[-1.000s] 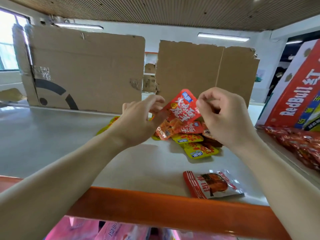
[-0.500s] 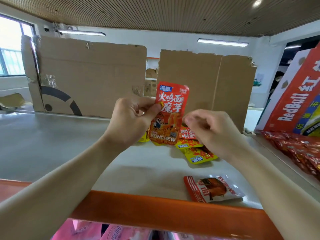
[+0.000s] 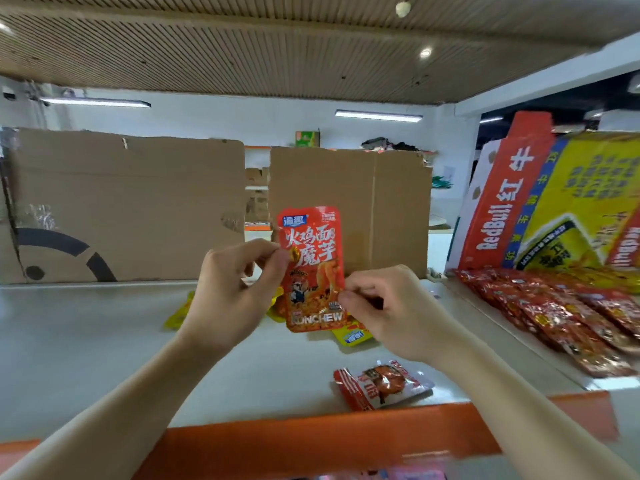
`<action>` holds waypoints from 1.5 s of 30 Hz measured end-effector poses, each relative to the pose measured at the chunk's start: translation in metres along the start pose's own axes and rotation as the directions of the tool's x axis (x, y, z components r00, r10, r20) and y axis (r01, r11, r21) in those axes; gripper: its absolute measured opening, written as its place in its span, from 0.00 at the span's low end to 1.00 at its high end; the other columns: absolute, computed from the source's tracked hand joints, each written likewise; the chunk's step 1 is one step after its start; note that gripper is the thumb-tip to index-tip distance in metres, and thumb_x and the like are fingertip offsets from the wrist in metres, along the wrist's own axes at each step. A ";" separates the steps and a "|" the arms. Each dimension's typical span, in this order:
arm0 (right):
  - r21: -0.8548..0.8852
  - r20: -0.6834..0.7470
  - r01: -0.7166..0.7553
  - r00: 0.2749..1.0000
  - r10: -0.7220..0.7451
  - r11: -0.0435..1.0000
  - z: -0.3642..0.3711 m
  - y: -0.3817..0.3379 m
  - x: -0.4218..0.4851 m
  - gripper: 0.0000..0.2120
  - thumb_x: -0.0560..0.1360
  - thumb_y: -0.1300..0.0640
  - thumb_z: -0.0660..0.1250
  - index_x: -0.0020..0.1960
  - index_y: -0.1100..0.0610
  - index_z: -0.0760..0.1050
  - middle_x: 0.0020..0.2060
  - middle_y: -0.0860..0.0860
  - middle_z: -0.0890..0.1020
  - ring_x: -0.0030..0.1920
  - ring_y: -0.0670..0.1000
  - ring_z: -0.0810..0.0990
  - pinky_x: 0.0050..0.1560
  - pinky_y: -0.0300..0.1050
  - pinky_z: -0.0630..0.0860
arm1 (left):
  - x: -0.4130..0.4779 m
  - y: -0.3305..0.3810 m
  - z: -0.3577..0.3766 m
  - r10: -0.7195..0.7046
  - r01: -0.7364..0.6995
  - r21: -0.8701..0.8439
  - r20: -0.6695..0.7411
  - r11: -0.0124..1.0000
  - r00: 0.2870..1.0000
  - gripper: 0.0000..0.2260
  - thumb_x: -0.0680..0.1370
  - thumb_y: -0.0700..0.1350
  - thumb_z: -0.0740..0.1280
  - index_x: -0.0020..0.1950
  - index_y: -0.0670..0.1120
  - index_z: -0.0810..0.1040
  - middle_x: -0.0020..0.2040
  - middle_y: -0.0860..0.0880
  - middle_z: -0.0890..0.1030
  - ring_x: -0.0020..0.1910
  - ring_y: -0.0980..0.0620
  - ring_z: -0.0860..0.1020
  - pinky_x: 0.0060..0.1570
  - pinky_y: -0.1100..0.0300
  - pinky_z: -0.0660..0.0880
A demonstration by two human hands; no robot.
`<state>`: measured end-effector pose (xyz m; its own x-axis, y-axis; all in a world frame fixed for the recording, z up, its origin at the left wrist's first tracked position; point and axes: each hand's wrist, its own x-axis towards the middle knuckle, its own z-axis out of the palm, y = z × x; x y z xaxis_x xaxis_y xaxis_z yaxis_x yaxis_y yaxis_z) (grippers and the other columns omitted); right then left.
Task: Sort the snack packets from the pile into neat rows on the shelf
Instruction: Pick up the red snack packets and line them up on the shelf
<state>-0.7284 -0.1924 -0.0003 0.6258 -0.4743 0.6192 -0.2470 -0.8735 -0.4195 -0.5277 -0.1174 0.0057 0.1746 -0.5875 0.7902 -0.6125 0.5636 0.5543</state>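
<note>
An orange-red snack packet (image 3: 313, 268) stands upright in the air above the pile. My left hand (image 3: 228, 296) pinches its left edge and my right hand (image 3: 391, 310) pinches its lower right edge. Behind and under the hands lies the pile of yellow and red packets (image 3: 351, 336), mostly hidden. A single red and clear packet (image 3: 381, 382) lies flat near the shelf's front edge. A row of dark red packets (image 3: 554, 313) runs along the right side of the white shelf (image 3: 86, 341).
Cardboard sheets (image 3: 128, 209) stand along the back of the shelf. A tilted RedBull carton (image 3: 540, 202) leans at the right behind the row. The orange front lip (image 3: 311, 445) of the shelf runs below my forearms.
The packet has turned from tilted to upright. My right hand has come back onto its lower right edge. The view has swung to the right, showing more of the red row.
</note>
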 end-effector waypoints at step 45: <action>-0.129 -0.337 -0.166 0.934 0.114 0.978 -0.316 0.093 -0.250 0.10 0.77 0.56 0.68 0.39 0.58 0.81 0.25 0.50 0.78 0.25 0.43 0.68 0.31 0.36 0.65 | -0.021 0.253 0.330 0.058 -0.061 0.024 0.113 0.998 0.992 0.10 0.81 0.45 0.66 0.41 0.48 0.80 0.33 0.49 0.80 0.28 0.59 0.73 0.32 0.64 0.72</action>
<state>-1.1415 -0.1892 0.0151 0.3070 -0.5800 0.7545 -0.4409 -0.7893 -0.4273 -0.9408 -0.1547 0.0428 0.0506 -0.6155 0.7865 -0.6403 0.5844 0.4985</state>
